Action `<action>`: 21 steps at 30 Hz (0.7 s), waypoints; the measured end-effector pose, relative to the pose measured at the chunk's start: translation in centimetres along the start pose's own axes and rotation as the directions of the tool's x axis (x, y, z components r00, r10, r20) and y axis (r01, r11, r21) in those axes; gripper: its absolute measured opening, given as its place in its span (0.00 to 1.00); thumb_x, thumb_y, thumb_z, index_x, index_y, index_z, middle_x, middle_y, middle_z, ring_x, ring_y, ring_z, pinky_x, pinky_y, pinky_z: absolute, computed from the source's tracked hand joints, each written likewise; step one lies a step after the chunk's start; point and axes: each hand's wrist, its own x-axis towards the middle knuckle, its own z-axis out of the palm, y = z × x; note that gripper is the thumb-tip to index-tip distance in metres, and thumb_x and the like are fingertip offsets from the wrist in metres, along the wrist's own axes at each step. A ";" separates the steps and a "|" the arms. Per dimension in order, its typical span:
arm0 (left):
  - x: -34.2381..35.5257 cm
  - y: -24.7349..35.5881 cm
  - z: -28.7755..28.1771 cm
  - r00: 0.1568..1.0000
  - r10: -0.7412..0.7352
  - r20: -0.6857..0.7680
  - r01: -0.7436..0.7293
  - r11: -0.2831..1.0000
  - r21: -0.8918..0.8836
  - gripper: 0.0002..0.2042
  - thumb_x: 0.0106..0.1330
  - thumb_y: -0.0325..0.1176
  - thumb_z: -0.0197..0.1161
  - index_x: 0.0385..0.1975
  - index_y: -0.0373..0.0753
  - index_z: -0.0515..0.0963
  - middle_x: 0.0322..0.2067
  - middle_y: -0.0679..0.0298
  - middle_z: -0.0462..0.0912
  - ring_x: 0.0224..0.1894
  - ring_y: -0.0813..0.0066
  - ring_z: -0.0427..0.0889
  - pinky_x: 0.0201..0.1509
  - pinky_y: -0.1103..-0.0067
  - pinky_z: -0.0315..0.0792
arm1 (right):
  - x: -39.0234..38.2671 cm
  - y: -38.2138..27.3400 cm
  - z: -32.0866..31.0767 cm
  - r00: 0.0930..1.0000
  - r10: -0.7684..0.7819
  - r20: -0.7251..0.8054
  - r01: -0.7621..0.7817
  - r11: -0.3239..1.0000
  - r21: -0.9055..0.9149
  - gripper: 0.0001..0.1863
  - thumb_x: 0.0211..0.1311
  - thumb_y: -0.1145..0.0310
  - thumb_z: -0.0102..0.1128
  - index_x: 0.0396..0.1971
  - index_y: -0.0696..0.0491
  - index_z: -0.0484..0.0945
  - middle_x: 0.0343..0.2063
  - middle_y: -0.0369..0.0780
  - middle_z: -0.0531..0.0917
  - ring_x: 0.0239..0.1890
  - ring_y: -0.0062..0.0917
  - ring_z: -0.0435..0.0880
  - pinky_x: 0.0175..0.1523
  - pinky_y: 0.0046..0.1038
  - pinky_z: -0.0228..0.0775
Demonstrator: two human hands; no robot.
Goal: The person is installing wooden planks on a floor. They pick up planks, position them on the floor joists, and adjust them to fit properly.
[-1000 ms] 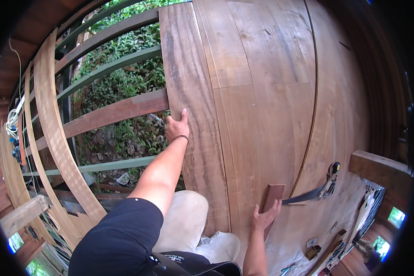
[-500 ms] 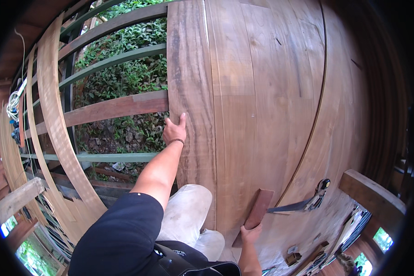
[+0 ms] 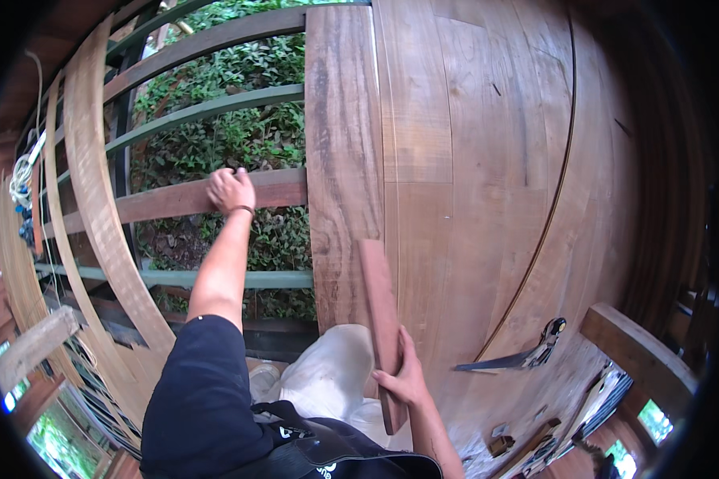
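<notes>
My left hand (image 3: 232, 190) is on a brown wooden joist (image 3: 281, 186), its fingers bent over the top. My right hand (image 3: 405, 375) grips a short reddish-brown wood block (image 3: 382, 303) near its lower end. The block slants upward past my knee, its far end over the outermost floorboard (image 3: 339, 160). This dark-streaked board lies along the left edge of the laid planks (image 3: 487, 223), with a narrow gap between them toward the far end.
Left of the boards, green metal joists (image 3: 224, 278) cross an open drop with plants (image 3: 256, 144) below. Long loose planks (image 3: 96, 184) lie across the joists farther left. A handsaw (image 3: 519, 355) rests on the floor at right, near a wooden beam (image 3: 639, 343).
My left hand has left the outermost floorboard and moved left onto the brown joist. My right hand has brought the wood block up and left, toward that board.
</notes>
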 end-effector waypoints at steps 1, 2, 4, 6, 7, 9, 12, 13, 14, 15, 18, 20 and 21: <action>1.5 -0.3 0.9 0.998 -0.053 0.045 0.052 0.999 0.015 0.19 0.70 0.51 0.53 0.47 0.41 0.76 0.55 0.62 0.75 0.68 0.64 0.64 0.74 0.56 0.50 | 1.7 -1.7 1.2 1.000 -0.003 0.016 0.004 0.992 -0.123 0.64 0.37 0.55 0.78 0.73 0.62 0.47 0.67 0.57 0.64 0.70 0.46 0.65 0.74 0.39 0.56; 2.4 -3.4 2.8 0.998 -0.064 -0.022 0.065 0.996 0.052 0.20 0.72 0.52 0.50 0.50 0.44 0.78 0.58 0.64 0.75 0.69 0.65 0.64 0.73 0.56 0.51 | 3.7 -4.7 2.6 0.998 -0.004 0.058 0.018 0.969 -0.245 0.64 0.38 0.54 0.78 0.72 0.63 0.49 0.66 0.58 0.66 0.69 0.47 0.66 0.73 0.39 0.57; 2.0 -2.6 2.5 0.981 -0.106 0.160 0.090 0.991 0.102 0.23 0.74 0.54 0.44 0.55 0.46 0.77 0.63 0.68 0.73 0.72 0.68 0.60 0.75 0.54 0.47 | 7.1 -7.5 5.1 0.994 -0.077 0.084 0.095 0.966 -0.241 0.68 0.34 0.46 0.81 0.72 0.64 0.50 0.66 0.60 0.66 0.69 0.49 0.65 0.73 0.40 0.57; 2.3 -3.8 1.2 0.980 -0.137 0.142 0.120 0.985 0.124 0.22 0.76 0.51 0.41 0.52 0.48 0.80 0.62 0.72 0.73 0.72 0.69 0.58 0.77 0.54 0.42 | 10.7 -9.8 8.0 0.979 -0.123 0.164 0.137 0.987 -0.078 0.69 0.34 0.41 0.80 0.71 0.64 0.50 0.65 0.62 0.65 0.68 0.49 0.67 0.72 0.39 0.57; 1.9 -2.6 1.3 0.977 -0.116 0.177 0.097 0.989 0.112 0.21 0.76 0.51 0.42 0.52 0.49 0.80 0.62 0.73 0.73 0.72 0.69 0.58 0.77 0.54 0.41 | 12.1 -10.5 9.0 0.986 -0.085 0.143 0.096 0.993 -0.072 0.69 0.35 0.40 0.79 0.71 0.64 0.49 0.64 0.63 0.67 0.66 0.51 0.70 0.71 0.40 0.60; 1.9 -2.5 2.5 0.975 -0.101 0.199 0.077 0.989 0.125 0.21 0.75 0.51 0.42 0.50 0.52 0.81 0.63 0.74 0.73 0.73 0.69 0.57 0.77 0.54 0.40 | 15.4 -12.2 11.1 0.992 -0.044 0.120 0.063 0.984 -0.165 0.68 0.37 0.40 0.77 0.72 0.63 0.48 0.61 0.63 0.69 0.62 0.53 0.74 0.68 0.42 0.65; 1.8 -2.5 2.4 0.958 -0.091 0.271 0.051 0.987 0.151 0.19 0.72 0.53 0.45 0.46 0.55 0.83 0.62 0.77 0.73 0.73 0.71 0.55 0.77 0.53 0.38 | 19.1 -15.5 13.4 0.994 0.021 0.105 0.022 0.922 -0.387 0.67 0.39 0.42 0.75 0.73 0.61 0.46 0.58 0.62 0.71 0.57 0.54 0.77 0.63 0.44 0.70; 1.9 -3.6 3.2 0.962 -0.062 0.267 0.021 0.988 0.155 0.18 0.71 0.54 0.47 0.45 0.56 0.83 0.61 0.78 0.72 0.73 0.71 0.55 0.77 0.53 0.37 | 20.1 -16.8 14.0 0.992 0.038 0.117 0.015 0.908 -0.419 0.67 0.39 0.42 0.75 0.73 0.60 0.46 0.57 0.62 0.72 0.56 0.54 0.78 0.62 0.44 0.71; 2.0 -4.1 3.3 0.965 -0.038 0.261 -0.006 0.987 0.162 0.17 0.70 0.55 0.49 0.43 0.56 0.83 0.60 0.79 0.72 0.73 0.71 0.54 0.77 0.53 0.37 | 20.8 -17.8 14.6 0.990 0.055 0.133 0.011 0.892 -0.452 0.67 0.39 0.43 0.75 0.74 0.59 0.45 0.56 0.62 0.72 0.55 0.54 0.78 0.62 0.44 0.72; 2.0 -4.4 3.5 0.966 -0.034 0.255 -0.014 0.983 0.181 0.16 0.69 0.56 0.51 0.42 0.57 0.82 0.60 0.79 0.72 0.72 0.71 0.55 0.77 0.53 0.38 | 21.4 -18.5 15.2 0.993 0.029 0.112 0.030 0.872 -0.489 0.67 0.39 0.44 0.75 0.74 0.58 0.44 0.53 0.60 0.73 0.52 0.52 0.80 0.58 0.44 0.75; 2.2 -5.3 3.6 0.973 0.008 0.229 -0.064 0.969 0.238 0.16 0.69 0.56 0.52 0.42 0.57 0.82 0.60 0.80 0.72 0.72 0.71 0.56 0.77 0.52 0.40 | 22.9 -20.0 15.9 0.989 0.052 0.135 0.041 0.797 -0.602 0.66 0.40 0.45 0.75 0.74 0.58 0.45 0.51 0.58 0.73 0.50 0.50 0.82 0.56 0.43 0.77; 2.1 -3.0 2.8 0.963 -0.082 0.257 0.040 0.986 0.164 0.18 0.71 0.52 0.47 0.43 0.54 0.84 0.59 0.76 0.74 0.71 0.68 0.58 0.76 0.52 0.41 | 23.2 -18.8 15.3 0.998 0.061 0.020 -0.036 0.795 -0.606 0.66 0.41 0.45 0.76 0.74 0.58 0.45 0.51 0.57 0.73 0.47 0.49 0.83 0.52 0.42 0.79; 2.0 -2.3 2.2 0.965 -0.084 0.250 0.045 0.986 0.159 0.18 0.72 0.50 0.45 0.43 0.54 0.84 0.59 0.75 0.75 0.71 0.68 0.58 0.77 0.52 0.41 | 23.5 -18.1 15.2 0.996 0.066 -0.062 -0.090 0.812 -0.576 0.66 0.41 0.45 0.76 0.74 0.59 0.45 0.50 0.56 0.73 0.46 0.49 0.83 0.52 0.41 0.79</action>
